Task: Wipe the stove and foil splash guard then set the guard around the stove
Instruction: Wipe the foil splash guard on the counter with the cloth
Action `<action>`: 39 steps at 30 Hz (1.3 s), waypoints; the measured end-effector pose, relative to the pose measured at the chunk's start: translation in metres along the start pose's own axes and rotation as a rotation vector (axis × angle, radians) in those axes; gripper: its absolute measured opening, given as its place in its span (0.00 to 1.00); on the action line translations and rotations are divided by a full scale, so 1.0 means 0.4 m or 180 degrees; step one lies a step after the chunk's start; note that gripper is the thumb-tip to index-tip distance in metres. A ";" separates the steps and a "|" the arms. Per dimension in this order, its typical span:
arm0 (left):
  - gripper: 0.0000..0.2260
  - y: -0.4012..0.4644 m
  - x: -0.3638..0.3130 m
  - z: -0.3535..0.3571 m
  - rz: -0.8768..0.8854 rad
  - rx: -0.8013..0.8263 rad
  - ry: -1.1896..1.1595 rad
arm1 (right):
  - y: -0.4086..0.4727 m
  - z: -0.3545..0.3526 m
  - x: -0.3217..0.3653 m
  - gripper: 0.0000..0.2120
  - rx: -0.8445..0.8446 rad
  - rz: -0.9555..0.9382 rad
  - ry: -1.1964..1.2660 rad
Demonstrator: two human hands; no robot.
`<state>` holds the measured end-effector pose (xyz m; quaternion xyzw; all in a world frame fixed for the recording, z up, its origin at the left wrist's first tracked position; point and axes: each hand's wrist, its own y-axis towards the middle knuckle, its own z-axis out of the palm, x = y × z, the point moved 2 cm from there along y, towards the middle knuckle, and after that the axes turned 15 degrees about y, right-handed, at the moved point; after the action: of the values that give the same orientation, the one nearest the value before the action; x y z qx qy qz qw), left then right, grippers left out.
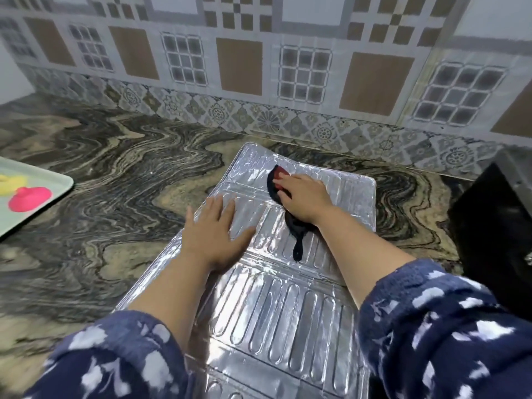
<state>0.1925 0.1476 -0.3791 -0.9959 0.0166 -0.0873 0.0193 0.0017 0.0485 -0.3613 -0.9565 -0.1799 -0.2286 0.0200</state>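
The silver foil splash guard [288, 298] lies flat on the marbled counter [115, 182], unfolded, running from the near edge toward the wall. My left hand [214, 228] presses flat on its left side with straight fingers. My right hand [302, 197] presses a dark cloth with a red patch [275, 180] onto the far panel; the cloth's tail [298, 246] trails out beneath the wrist. The black stove [495, 226] shows only partly at the right edge.
A pale green tray [43, 197] at the left edge carries a pink object [28, 198] and a yellow one [8, 184]. The patterned tile wall [259, 82] rises behind the counter. Bare counter lies left of the guard.
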 end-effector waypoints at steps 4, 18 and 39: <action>0.40 -0.007 0.003 0.013 -0.0013 -0.0102 -0.0082 | 0.042 0.026 0.036 0.21 -0.0252 0.0284 -0.0103; 0.38 -0.001 0.004 0.022 -0.0124 -0.0275 -0.0180 | 0.206 0.055 0.067 0.23 -0.0096 0.0253 0.0014; 0.37 -0.007 0.001 -0.019 -0.0058 -0.0308 0.0285 | -0.393 0.044 0.162 0.21 -0.0293 0.0812 0.0032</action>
<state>0.1916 0.1502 -0.3714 -0.9908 0.0125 -0.1310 -0.0304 0.0075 0.2192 -0.3552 -0.9704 -0.0460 -0.2371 0.0059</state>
